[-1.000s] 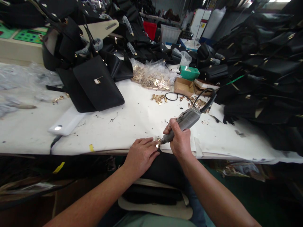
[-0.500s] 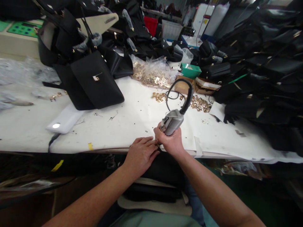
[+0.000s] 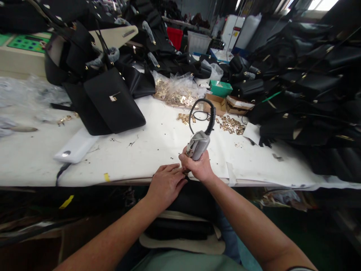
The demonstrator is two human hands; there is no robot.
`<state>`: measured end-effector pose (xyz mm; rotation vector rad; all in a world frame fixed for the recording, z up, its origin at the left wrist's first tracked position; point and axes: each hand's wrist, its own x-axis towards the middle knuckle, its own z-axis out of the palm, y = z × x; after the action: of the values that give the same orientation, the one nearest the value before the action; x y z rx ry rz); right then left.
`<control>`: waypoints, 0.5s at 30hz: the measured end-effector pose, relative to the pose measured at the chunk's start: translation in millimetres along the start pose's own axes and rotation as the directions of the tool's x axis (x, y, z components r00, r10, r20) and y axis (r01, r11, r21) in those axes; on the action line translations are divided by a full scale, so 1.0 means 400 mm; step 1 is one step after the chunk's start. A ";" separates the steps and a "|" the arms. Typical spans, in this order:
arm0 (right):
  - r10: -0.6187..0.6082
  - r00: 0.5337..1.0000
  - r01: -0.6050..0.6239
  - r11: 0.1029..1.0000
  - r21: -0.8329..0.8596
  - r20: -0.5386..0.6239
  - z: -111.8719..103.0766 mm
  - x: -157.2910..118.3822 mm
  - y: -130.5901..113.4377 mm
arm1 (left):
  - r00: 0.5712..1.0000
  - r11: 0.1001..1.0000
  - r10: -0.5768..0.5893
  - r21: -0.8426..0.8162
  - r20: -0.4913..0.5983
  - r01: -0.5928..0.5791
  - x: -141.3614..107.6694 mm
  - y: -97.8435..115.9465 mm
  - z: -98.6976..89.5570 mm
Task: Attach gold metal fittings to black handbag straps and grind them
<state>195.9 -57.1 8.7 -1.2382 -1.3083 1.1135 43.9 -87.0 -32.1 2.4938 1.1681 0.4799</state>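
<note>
My right hand (image 3: 197,163) is wrapped round a grey corded electric screwdriver (image 3: 199,144), held upright with its lower end pointing down at the table's front edge. The tip is hidden behind my fingers. My left hand (image 3: 166,184) lies beside it, fingers and thumb holding the edge of a black bag (image 3: 194,197) on my lap against the table edge. A small gold-coloured bit shows between the hands, too small to make out. The screwdriver's black cable loops up and back to the table.
A black handbag (image 3: 115,101) stands at the left on the white tabletop (image 3: 158,139), near a white box-shaped device (image 3: 76,146). Gold metal fittings (image 3: 231,125) lie loose before cardboard boxes (image 3: 214,103) and a green box (image 3: 220,87). More black bags (image 3: 310,82) are piled right.
The view has shifted slightly, so most of the table scene sits a little further left. Both hands keep their places on the bag and the screwdriver, which leans slightly differently.
</note>
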 end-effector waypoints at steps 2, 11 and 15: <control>0.000 1.000 0.001 0.999 0.033 -0.022 0.001 -0.002 -0.004 | 1.000 1.000 0.009 0.005 -0.010 -0.009 -0.001 0.000 0.000; 0.017 0.989 0.018 0.973 0.231 -0.150 -0.031 0.001 -0.048 | 0.999 0.999 0.011 0.043 -0.041 -0.010 -0.007 -0.004 0.014; -0.074 0.958 0.056 0.996 -0.072 -0.279 -0.099 0.030 -0.078 | 0.999 0.999 0.034 0.041 -0.037 -0.032 -0.005 -0.012 0.015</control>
<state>232.0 -47.1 44.4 -1.3366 -1.1655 0.8194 42.3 -86.7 -39.8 2.5528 1.1635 0.5189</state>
